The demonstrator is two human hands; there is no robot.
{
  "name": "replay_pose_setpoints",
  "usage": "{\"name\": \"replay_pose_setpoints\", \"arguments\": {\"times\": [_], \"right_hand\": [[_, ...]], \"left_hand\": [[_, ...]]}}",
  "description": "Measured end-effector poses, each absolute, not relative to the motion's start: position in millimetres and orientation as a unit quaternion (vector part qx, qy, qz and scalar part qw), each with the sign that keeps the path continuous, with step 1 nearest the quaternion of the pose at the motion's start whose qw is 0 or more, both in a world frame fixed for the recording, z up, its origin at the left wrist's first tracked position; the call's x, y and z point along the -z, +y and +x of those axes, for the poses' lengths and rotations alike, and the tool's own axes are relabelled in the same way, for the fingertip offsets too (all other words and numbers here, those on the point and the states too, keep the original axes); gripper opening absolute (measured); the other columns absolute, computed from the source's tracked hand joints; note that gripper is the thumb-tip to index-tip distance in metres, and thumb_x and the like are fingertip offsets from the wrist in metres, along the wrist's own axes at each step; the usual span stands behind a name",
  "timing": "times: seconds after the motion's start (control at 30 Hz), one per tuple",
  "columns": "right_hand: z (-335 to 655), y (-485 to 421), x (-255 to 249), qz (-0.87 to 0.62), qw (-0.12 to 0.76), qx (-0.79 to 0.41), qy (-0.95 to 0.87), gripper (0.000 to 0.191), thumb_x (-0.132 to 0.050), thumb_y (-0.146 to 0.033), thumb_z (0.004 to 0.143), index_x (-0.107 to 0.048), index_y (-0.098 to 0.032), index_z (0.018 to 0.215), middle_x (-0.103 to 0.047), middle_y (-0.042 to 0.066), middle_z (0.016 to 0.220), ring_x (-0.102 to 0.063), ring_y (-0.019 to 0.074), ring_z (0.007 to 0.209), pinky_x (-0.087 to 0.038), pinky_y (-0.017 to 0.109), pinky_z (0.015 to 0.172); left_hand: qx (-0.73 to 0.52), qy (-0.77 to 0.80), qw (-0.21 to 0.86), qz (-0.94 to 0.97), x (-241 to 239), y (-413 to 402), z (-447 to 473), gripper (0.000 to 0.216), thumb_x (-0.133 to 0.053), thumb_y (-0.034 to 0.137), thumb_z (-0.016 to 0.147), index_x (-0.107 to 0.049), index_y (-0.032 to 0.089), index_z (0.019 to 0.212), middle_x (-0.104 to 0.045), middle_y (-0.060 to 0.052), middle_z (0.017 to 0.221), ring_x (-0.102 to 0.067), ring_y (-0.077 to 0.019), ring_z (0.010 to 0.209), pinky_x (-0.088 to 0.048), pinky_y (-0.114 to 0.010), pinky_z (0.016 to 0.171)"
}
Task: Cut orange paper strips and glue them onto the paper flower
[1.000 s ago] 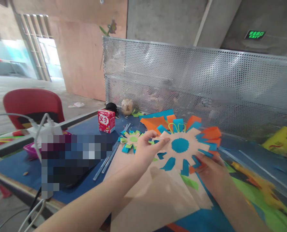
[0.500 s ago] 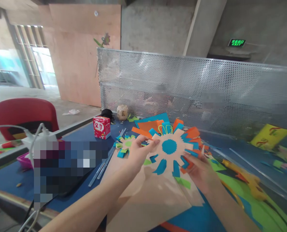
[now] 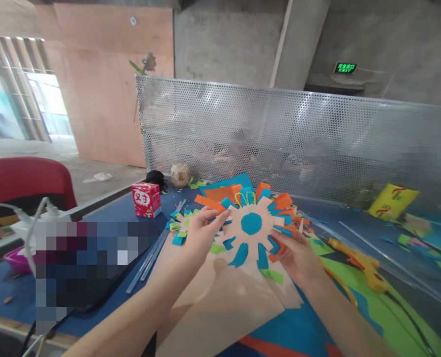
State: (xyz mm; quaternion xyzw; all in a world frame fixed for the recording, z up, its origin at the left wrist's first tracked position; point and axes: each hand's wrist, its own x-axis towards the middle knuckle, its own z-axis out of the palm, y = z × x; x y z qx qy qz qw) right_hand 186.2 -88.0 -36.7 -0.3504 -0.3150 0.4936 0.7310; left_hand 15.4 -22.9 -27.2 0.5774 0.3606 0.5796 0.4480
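Observation:
A paper flower [image 3: 250, 224] with a blue centre, beige petals and blue and orange strips is held up over the table in both hands. My left hand [image 3: 201, 234] pinches its left edge with thumb and fingers. My right hand [image 3: 294, 254] grips its lower right edge, fingers curled under the petals. A smaller green-centred paper flower [image 3: 182, 224] lies on the blue table [image 3: 116, 213] just left of my left hand. Large beige paper sheets [image 3: 224, 302] lie under my forearms.
A red carton [image 3: 145, 199] and a round pale jar [image 3: 179, 174] stand at the back left. Clear glue sticks [image 3: 151, 253] lie left of the beige sheets. A yellow glue gun [image 3: 358, 258] lies to the right. A perforated metal screen [image 3: 298, 139] closes the far side. A red chair [image 3: 23, 183] stands at left.
The view has turned right, so everything sits further left in frame. Both hands still hold the paper flower; it appears slightly turned between them.

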Motion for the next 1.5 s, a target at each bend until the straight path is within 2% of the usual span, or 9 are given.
{"name": "replay_pose_setpoints", "arguments": {"times": [0.27,0.37,0.43,0.5,0.63,0.8,1.1,1.33,1.5], "right_hand": [[186.3,-88.3,36.2,-0.357,0.731,-0.489,-0.315,0.025,-0.072,-0.013,0.053,-0.064,-0.019,0.076,-0.068,0.001,0.076,-0.063,0.0152,0.069,-0.052,0.027,0.062],[193.6,-86.5,36.0,-0.355,0.755,-0.472,-0.287,0.026,-0.073,-0.011,0.050,-0.064,-0.020,0.073,-0.068,-0.001,0.072,-0.062,0.0145,0.065,-0.052,0.027,0.058],[200.6,-84.5,36.2,-0.354,0.776,-0.451,-0.263,0.027,-0.074,-0.010,0.048,-0.064,-0.020,0.071,-0.067,-0.003,0.069,-0.062,0.0140,0.062,-0.052,0.027,0.055],[206.7,-82.4,36.5,-0.359,0.792,-0.432,-0.240,0.027,-0.073,-0.009,0.047,-0.064,-0.021,0.069,-0.067,-0.004,0.067,-0.062,0.0139,0.060,-0.052,0.028,0.053],[211.0,-80.6,35.5,-0.362,0.806,-0.418,-0.211,0.024,-0.072,-0.008,0.048,-0.063,-0.021,0.066,-0.066,-0.005,0.062,-0.061,0.0130,0.058,-0.052,0.028,0.054],[216.6,-80.9,33.5,-0.353,0.815,-0.407,-0.214,0.021,-0.070,-0.007,0.050,-0.062,-0.019,0.065,-0.066,-0.004,0.063,-0.061,0.0122,0.060,-0.052,0.027,0.057],[248.6,-73.8,30.1,-0.350,0.865,-0.338,-0.121,0.023,-0.065,-0.005,0.051,-0.059,-0.019,0.067,-0.065,-0.004,0.065,-0.061,0.0124,0.066,-0.051,0.025,0.053],[279.2,-71.5,34.1,-0.316,0.892,-0.301,-0.118,0.024,-0.062,-0.003,0.052,-0.056,-0.019,0.068,-0.064,-0.007,0.064,-0.059,0.0094,0.060,-0.052,0.027,0.058],[279.3,-70.7,37.3,-0.318,0.886,-0.312,-0.131,0.023,-0.064,-0.005,0.051,-0.057,-0.018,0.068,-0.064,-0.007,0.062,-0.060,0.0101,0.062,-0.051,0.025,0.056]], "left_hand": [[-0.585,0.339,0.452,0.582,26.4,-22.0,15.9,0.024,-0.063,0.038,0.062,-0.062,0.016,0.053,-0.058,-0.003,0.067,-0.054,-0.0156,0.071,-0.040,-0.024,0.061],[-0.593,0.308,0.486,0.563,25.2,-22.5,15.4,0.022,-0.063,0.034,0.064,-0.065,0.017,0.077,-0.062,-0.004,0.077,-0.056,-0.0158,0.076,-0.043,-0.026,0.067],[-0.590,0.288,0.515,0.551,24.9,-22.4,14.7,0.038,-0.064,0.030,0.063,-0.060,0.019,0.100,-0.064,-0.004,0.082,-0.057,-0.0157,0.079,-0.045,-0.027,0.071],[-0.583,0.289,0.526,0.547,25.0,-21.7,14.0,0.047,-0.066,0.027,0.061,-0.056,0.019,0.107,-0.065,-0.004,0.081,-0.059,-0.0159,0.080,-0.046,-0.028,0.073],[-0.589,0.310,0.521,0.535,26.5,-19.7,13.6,0.043,-0.067,0.024,0.059,-0.059,0.017,0.101,-0.067,-0.005,0.081,-0.060,-0.0173,0.081,-0.047,-0.030,0.075],[-0.596,0.307,0.513,0.536,28.1,-18.5,14.5,0.026,-0.067,0.025,0.059,-0.065,0.016,0.084,-0.067,-0.006,0.090,-0.061,-0.0177,0.083,-0.047,-0.031,0.079],[-0.601,0.312,0.511,0.529,29.2,-18.0,16.1,0.018,-0.066,0.027,0.061,-0.067,0.018,0.077,-0.067,-0.004,0.078,-0.060,-0.0141,0.075,-0.046,-0.025,0.071],[-0.616,0.113,0.652,0.427,17.4,-13.7,8.9,0.015,-0.065,0.024,0.065,-0.065,0.019,0.078,-0.058,0.001,0.062,-0.052,-0.0066,0.061,-0.042,-0.020,0.062],[-0.476,0.030,0.703,0.527,16.0,-26.3,7.4,0.016,-0.060,0.025,0.071,-0.058,0.013,0.061,-0.054,0.000,0.058,-0.051,-0.0083,0.058,-0.040,-0.023,0.060]]}}
